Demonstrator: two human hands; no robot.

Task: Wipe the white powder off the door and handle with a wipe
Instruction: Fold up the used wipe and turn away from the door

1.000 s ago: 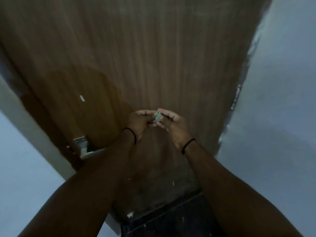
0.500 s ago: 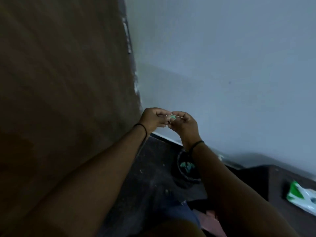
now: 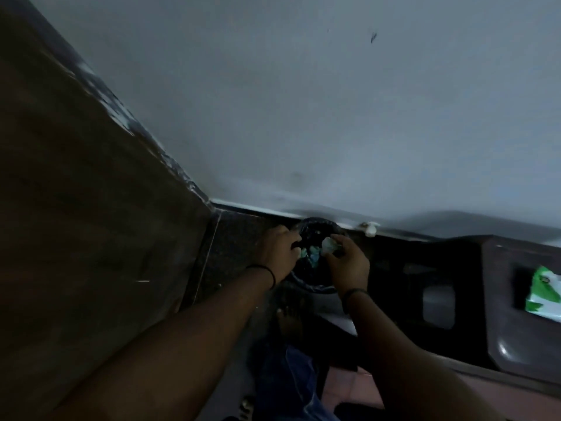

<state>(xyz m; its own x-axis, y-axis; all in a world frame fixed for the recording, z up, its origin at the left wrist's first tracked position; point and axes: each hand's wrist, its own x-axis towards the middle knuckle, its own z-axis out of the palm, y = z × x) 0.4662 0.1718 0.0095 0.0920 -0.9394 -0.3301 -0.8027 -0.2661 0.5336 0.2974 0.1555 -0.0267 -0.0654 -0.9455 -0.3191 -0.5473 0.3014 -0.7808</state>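
The brown wooden door [image 3: 76,223] fills the left side; its handle is out of view. My right hand [image 3: 346,265] pinches a small crumpled pale wipe [image 3: 329,245] above a dark round bin [image 3: 315,235] that stands on the floor by the wall. My left hand [image 3: 277,253] is curled at the bin's left rim, fingers closed; I cannot tell whether it grips anything. Teal and white crumpled bits [image 3: 312,256] lie inside the bin between my hands.
A grey wall [image 3: 334,101] fills the upper view. To the right stands dark wooden furniture [image 3: 501,314] with a green-and-white wipes pack [image 3: 545,296] on it. My bare foot [image 3: 288,317] and blue trouser leg show below the bin.
The view has swung right and down, from the door to the floor corner. Both hands dropped from chest height to over the bin and moved apart; the wipe stays in the right hand.
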